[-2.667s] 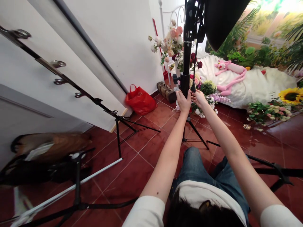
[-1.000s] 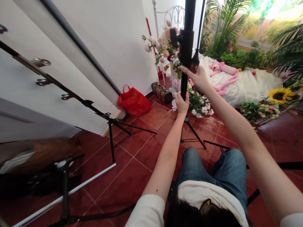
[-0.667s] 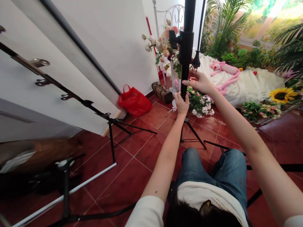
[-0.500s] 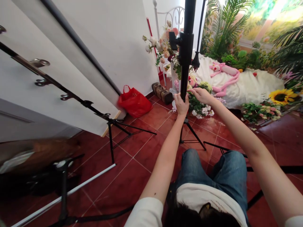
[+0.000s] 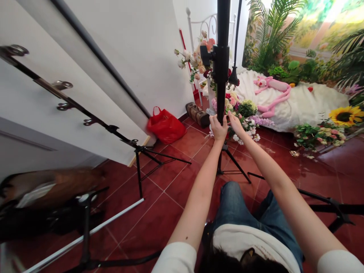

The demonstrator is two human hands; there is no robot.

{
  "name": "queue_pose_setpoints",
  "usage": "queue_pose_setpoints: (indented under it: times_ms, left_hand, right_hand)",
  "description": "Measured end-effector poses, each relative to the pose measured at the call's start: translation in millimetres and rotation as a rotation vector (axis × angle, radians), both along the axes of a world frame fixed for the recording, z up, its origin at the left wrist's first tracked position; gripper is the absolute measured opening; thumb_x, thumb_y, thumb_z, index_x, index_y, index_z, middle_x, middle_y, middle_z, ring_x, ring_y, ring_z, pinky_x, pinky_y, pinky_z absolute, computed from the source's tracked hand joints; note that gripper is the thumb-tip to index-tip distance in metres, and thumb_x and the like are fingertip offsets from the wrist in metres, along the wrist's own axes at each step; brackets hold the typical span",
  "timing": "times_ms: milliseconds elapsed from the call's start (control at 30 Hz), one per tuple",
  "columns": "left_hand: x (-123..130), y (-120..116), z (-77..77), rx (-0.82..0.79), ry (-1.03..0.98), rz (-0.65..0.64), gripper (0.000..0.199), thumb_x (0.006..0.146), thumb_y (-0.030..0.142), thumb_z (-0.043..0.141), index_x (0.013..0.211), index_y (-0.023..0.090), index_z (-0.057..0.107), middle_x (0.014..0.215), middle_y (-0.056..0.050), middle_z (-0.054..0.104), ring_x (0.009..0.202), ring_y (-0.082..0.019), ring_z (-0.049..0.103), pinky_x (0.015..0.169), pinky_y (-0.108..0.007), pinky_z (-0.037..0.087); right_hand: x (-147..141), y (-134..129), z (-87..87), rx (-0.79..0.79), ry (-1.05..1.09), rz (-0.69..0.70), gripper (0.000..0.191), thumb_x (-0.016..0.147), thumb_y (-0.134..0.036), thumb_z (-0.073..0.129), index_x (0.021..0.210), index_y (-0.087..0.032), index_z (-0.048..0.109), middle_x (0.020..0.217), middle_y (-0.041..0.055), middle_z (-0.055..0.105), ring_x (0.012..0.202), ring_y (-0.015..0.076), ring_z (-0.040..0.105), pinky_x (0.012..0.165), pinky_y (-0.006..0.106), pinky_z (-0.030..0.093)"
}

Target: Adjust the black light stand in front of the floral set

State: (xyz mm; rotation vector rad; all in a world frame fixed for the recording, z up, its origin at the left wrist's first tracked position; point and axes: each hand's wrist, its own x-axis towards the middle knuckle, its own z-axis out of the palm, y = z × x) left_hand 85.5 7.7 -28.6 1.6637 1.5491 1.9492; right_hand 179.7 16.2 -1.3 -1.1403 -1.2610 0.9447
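A black light-stand pole (image 5: 223, 49) rises upright in front of me, with a black clamp knob (image 5: 207, 55) on its collar. My left hand (image 5: 218, 128) is wrapped round the pole below the collar. Just to its right, my right hand (image 5: 233, 122) is at the pole's right side, its fingers pressed together near a small dark part; what they hold is too small to tell. Behind the hands stand artificial flowers (image 5: 248, 108). A black plug (image 5: 233, 77) hangs on a cable right of the pole.
Tripod legs (image 5: 237, 167) spread on the red tiles. Another stand (image 5: 138, 151) and a red bag (image 5: 166, 127) are at the left, with a white bar (image 5: 113, 217) on the floor. A pink plush toy (image 5: 277, 85) lies on white cloth (image 5: 321, 100).
My right hand has drawn in, turned more upright and lowered beside the pole. My left hand stays round the pole. The view has shifted slightly.
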Motion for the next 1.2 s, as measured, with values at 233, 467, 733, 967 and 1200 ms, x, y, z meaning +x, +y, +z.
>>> queue_pose_setpoints:
  times_ms: [233,467,733,967,1200]
  left_hand:
    - [0.8,2.6,-3.4,0.003,-0.005,-0.014,0.064,0.092,0.073,0.032,0.101,0.015,0.058,0.101,-0.013,0.057,0.101,-0.022,0.061,0.095,-0.035,0.051]
    - [2.0,1.6,-2.4,-0.004,-0.033,-0.018,0.060,0.093,0.070,0.034,0.101,0.016,0.057,0.101,-0.013,0.056,0.103,-0.022,0.060,0.096,-0.036,0.050]
    - [1.7,-1.1,-0.6,-0.007,-0.055,-0.034,0.061,0.091,0.073,0.035,0.099,0.017,0.057,0.100,-0.012,0.055,0.102,-0.022,0.059,0.096,-0.037,0.050]
    - [1.0,-4.3,1.7,0.012,-0.019,-0.028,0.062,0.093,0.070,0.034,0.100,0.015,0.061,0.101,-0.014,0.057,0.102,-0.024,0.060,0.095,-0.039,0.051]
    - [1.5,1.3,-6.1,0.058,-0.017,0.007,0.055,0.093,0.068,0.038,0.100,0.017,0.059,0.097,-0.011,0.057,0.098,-0.021,0.062,0.091,-0.036,0.051]
  right_hand:
    - [-2.5,12.2,8.9,-0.144,-0.372,-0.161,0.057,0.086,-0.062,0.057,0.051,-0.018,0.050,0.050,-0.0028,0.047,0.056,0.0105,0.048,0.059,0.022,0.037]
    - [-3.1,15.6,18.9,-0.269,-0.409,-0.159,0.044,0.085,-0.042,0.064,0.051,-0.018,0.051,0.048,-0.0012,0.047,0.058,0.0131,0.052,0.061,0.024,0.039]
    - [-15.2,0.2,-3.4,-0.216,0.286,0.097,0.031,0.079,-0.053,0.058,0.086,-0.022,0.060,0.088,-0.0020,0.069,0.084,0.0128,0.063,0.070,0.020,0.048]
    - [-36.1,0.4,-13.8,-0.259,0.494,0.133,0.062,0.073,-0.087,0.046,0.075,-0.025,0.054,0.082,0.0069,0.068,0.097,0.0236,0.065,0.078,0.034,0.055]
    - [-39.9,3.6,-16.4,-0.264,0.558,0.085,0.068,0.074,-0.091,0.042,0.072,-0.025,0.056,0.071,0.0051,0.065,0.089,0.0244,0.068,0.078,0.038,0.057]
